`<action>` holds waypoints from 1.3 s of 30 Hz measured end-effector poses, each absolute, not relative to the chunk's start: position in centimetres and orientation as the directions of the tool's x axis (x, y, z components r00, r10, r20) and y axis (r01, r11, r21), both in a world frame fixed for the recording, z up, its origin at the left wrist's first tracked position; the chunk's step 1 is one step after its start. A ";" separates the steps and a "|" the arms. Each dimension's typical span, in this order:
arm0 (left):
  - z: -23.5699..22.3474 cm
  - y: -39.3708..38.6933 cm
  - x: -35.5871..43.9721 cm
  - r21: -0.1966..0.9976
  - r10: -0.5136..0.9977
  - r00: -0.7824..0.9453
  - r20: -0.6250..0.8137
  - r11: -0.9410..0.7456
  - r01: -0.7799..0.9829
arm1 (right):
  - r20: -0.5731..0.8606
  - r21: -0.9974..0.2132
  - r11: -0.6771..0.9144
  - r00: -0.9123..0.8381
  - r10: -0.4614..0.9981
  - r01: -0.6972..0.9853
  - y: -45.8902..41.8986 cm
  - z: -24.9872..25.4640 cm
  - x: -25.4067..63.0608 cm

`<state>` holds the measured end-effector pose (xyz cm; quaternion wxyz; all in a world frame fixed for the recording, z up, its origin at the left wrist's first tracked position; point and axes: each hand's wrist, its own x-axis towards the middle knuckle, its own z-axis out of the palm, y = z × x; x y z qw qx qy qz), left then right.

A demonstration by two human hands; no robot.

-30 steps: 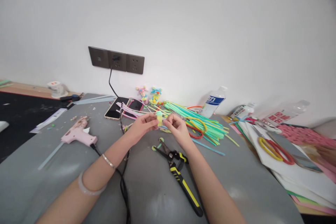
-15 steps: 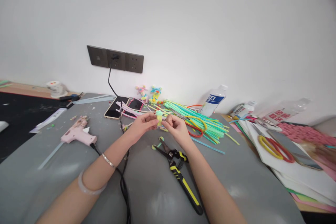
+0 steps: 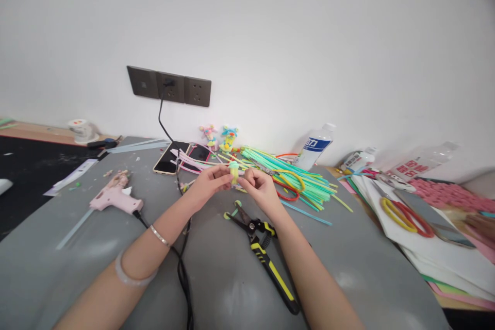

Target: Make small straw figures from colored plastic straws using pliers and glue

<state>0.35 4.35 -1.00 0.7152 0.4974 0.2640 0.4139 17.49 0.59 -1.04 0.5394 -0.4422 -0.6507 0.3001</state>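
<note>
Between my two hands, over the middle of the table, stands a small fuzzy pipe-cleaner piece (image 3: 234, 172), mint green on top and yellow below. My left hand (image 3: 214, 180) pinches it from the left side. My right hand (image 3: 258, 184) is closed, its thumb and curled finger at the right edge of the piece; the exact grip is partly hidden. Beneath the hands lie black-and-yellow pliers (image 3: 266, 263), jaws parted. By their tips is a small green pipe-cleaner loop piece (image 3: 236, 208). Two small pipe-cleaner figures, one pink (image 3: 209, 135) and one blue and yellow (image 3: 229, 138), stand near the wall.
A pink glue gun (image 3: 116, 198) lies left, its black cable (image 3: 181, 263) crossing the table. Behind the hands are phones (image 3: 170, 160), green pipe cleaners (image 3: 305, 185) and a bottle (image 3: 315, 147). Scissors (image 3: 406, 216) rest on papers at right. Another person's hand (image 3: 481, 227) shows at the right edge.
My hands and the pipe-cleaner piece stay almost in place. At the far right, the other person's hand has shifted lower over the papers.
</note>
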 end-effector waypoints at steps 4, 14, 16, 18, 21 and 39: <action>-1.0 4.4 0.4 0.927 0.855 0.518 0.029 0.171 -0.334 | 0.449 -0.868 0.442 -0.023 0.893 0.228 0.6 -0.9 17.5; -0.8 4.5 0.2 0.893 0.853 0.521 0.007 0.230 -0.388 | 0.450 -0.885 0.463 0.159 0.879 -0.057 1.0 -1.1 18.2; -0.9 4.6 0.2 0.885 0.852 0.524 0.010 0.236 -0.401 | 0.437 -0.880 0.462 0.196 0.878 -0.107 1.0 -0.9 18.2; -0.9 4.6 0.1 0.881 0.846 0.532 0.026 0.232 -0.411 | 0.420 -0.881 0.455 0.226 0.879 -0.130 1.1 -0.6 18.2; -0.8 4.4 0.1 0.882 0.838 0.543 0.055 0.214 -0.420 | 0.404 -0.885 0.448 0.270 0.874 -0.129 1.2 -0.4 18.2; -0.8 4.5 0.3 0.931 0.900 0.434 -0.032 0.185 -0.315 | 0.322 -0.937 0.319 -0.004 0.947 0.138 0.8 -1.3 16.9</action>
